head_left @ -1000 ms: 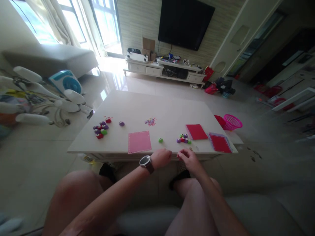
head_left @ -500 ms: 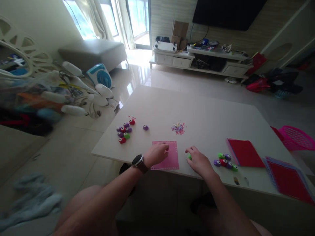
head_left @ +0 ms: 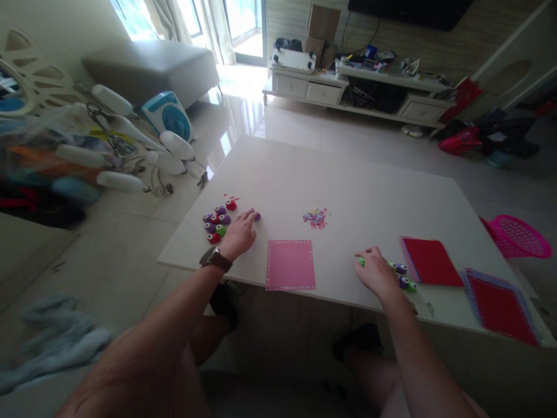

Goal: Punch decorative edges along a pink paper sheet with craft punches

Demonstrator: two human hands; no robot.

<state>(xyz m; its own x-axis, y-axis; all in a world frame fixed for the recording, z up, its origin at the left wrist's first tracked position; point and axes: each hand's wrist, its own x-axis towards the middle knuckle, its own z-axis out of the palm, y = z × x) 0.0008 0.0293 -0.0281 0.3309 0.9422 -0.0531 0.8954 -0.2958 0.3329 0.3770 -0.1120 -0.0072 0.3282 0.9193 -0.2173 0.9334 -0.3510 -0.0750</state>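
My left hand, with a watch on its wrist, reaches to a purple craft punch, its fingertips closed at it. Just left of this hand stand several red, purple and green punches. My right hand has its fingers closed around a green craft punch, above the table at the right. Close beside it is another group of punches, partly hidden by the hand. Between my hands lies a pink sheet with small holes punched along its edges.
A heap of paper confetti lies mid-table, with red bits at the left. Stacked red sheets and a second stack lie right. A pink basket stands beyond the white table.
My left hand has moved from over the pink sheet up and left to the purple punch. My right hand has carried the green punch rightward, towards the right-hand group.
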